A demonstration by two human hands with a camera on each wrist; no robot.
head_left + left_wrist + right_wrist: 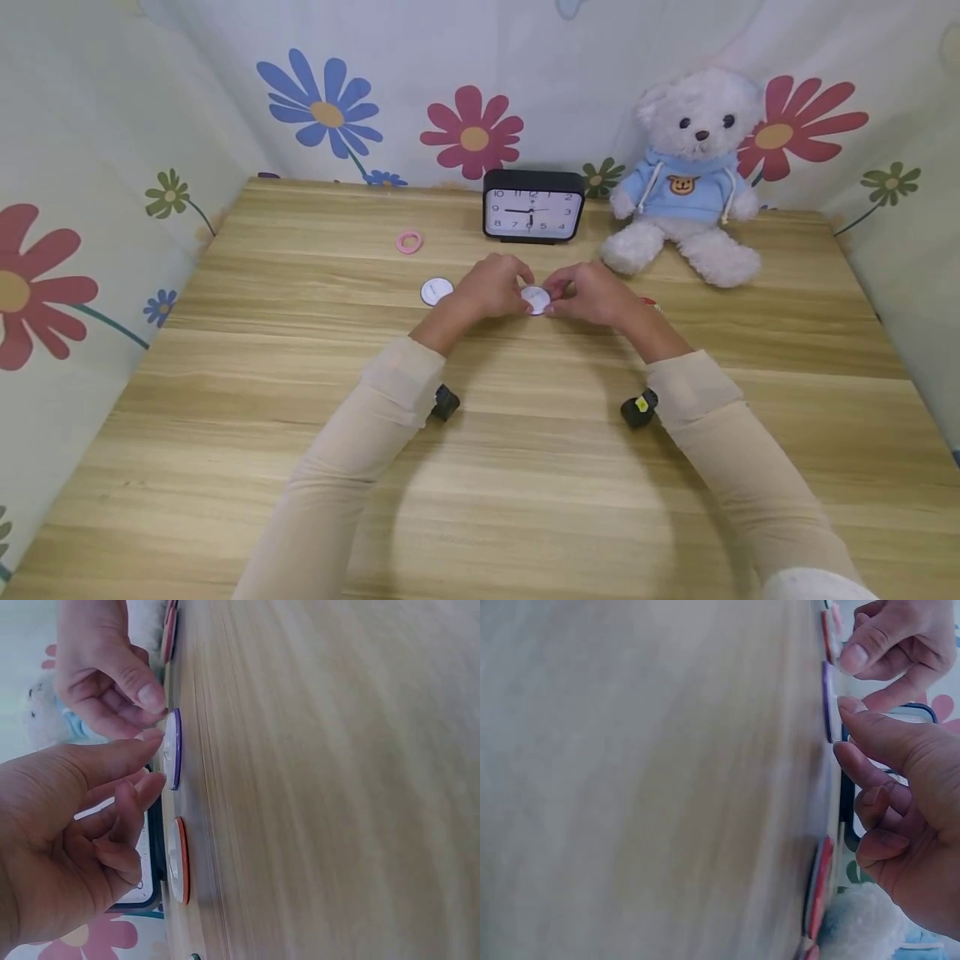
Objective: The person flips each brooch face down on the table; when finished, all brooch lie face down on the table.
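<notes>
Both hands meet at a small white round disc with a purple rim (536, 299), which lies nearly flat on the table in front of the clock. My left hand (491, 287) grips its left edge between thumb and bent fingers. From the opposite side, my right hand (596, 293) holds the right edge with thumb and forefinger, its other fingers curled under. A similar white disc with an orange-red rim (178, 860) lies on the table left of the left hand. Partly behind the right wrist is a red-edged flat piece (821, 889).
A black square clock (533, 208) stands just behind the hands. At the back right sits a white teddy bear (686, 179) in a blue hoodie. A pink ring (408, 242) lies back left on the wooden table (517, 483). Flowered cloth (397, 75) hangs around the table.
</notes>
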